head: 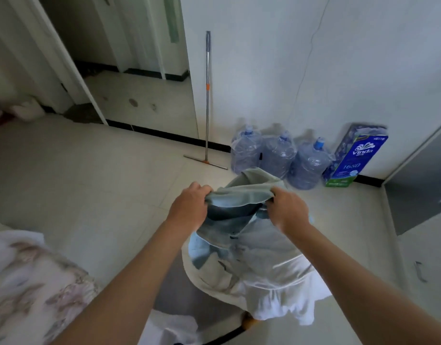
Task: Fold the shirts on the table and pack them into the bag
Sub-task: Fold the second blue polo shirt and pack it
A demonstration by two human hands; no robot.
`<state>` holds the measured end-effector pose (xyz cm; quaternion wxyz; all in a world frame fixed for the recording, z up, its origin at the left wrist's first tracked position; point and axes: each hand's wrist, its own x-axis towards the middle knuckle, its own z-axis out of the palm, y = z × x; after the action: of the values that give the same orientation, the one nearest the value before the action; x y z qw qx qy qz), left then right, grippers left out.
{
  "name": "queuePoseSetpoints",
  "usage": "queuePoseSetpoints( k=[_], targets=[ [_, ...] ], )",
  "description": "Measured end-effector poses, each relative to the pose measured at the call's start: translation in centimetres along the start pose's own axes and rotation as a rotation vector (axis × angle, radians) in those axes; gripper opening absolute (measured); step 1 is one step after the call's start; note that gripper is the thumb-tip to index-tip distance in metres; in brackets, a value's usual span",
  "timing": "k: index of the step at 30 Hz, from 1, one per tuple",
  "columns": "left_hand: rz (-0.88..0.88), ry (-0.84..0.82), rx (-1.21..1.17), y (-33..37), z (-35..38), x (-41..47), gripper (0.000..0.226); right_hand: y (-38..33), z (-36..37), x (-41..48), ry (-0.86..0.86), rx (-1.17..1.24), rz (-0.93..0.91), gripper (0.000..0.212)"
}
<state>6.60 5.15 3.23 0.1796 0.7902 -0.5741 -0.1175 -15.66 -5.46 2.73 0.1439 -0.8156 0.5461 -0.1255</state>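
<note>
Tiled floor (90,170) and white wall (339,58) fill most of the view. At lower centre stands a table (284,295) draped in white cloth. Flowered bedding (27,282) lies at the lower left edge. A pale blue shirt (259,245) lies crumpled on the table top. Above it, a grey-green shirt (242,192) is held up, bunched, with its far part rising behind the hands.

Three water bottles (276,155) stand in a row against the wall, touching one another. A blue tissue pack (351,160) leans just beside them to the right. A long-handled squeegee (207,95) stands upright against the wall to their left.

The left hand (189,207) grips the shirt's left edge with its fingers curled over the fabric. The right hand (286,211) grips the opposite edge likewise. Both arms are bare and extended.
</note>
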Motion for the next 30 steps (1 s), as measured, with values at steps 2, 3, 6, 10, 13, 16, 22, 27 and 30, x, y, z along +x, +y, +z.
queuePoseSetpoints(
  k=[2, 3, 6, 10, 13, 16, 22, 27, 30],
  targets=[
    [-0.127, 0.079, -0.095, -1.4, -2.4, -1.5, 0.035, -3.8, -0.2, -0.5, 0.062, 0.109, -0.055, 0.016],
    [-0.181, 0.124, -0.148, -2.3, -3.9, -2.5, 0.034, -5.7, -0.1, -0.8, 0.073, 0.148, -0.091, 0.015],
    [-0.294, 0.136, -0.270, -5.5, -8.4, -6.4, 0.028, -11.2, 0.2, -2.7, 0.047, 0.243, -0.209, 0.013],
    [-0.301, 0.094, -0.306, -9.9, -12.4, -14.0, 0.020, -18.1, 1.3, -6.7, 0.173, 0.168, -0.382, 0.019],
    [-0.370, 0.260, -0.243, -14.4, -15.2, -21.3, 0.035, -25.0, 1.7, -11.9, 0.122, 0.326, -0.458, 0.016],
    [-0.447, 0.396, -0.141, -19.9, -18.0, -29.5, 0.027, -31.8, 3.6, -17.8, -0.002, 0.389, -0.608, 0.012],
    [-0.693, 0.304, -0.056, -31.5, -19.7, -46.4, 0.029, -42.0, 11.0, -30.1, -0.504, 0.395, -0.742, 0.015],
    [-0.900, 0.002, -0.170, -35.2, -14.3, -55.7, 0.058, -45.2, 18.0, -37.3, -0.973, 0.150, -0.764, 0.040],
    [-0.862, 0.003, -0.285, -35.2, -11.3, -57.1, 0.050, -45.1, 20.5, -38.6, -1.168, 0.042, -0.830, 0.050]
  ],
)
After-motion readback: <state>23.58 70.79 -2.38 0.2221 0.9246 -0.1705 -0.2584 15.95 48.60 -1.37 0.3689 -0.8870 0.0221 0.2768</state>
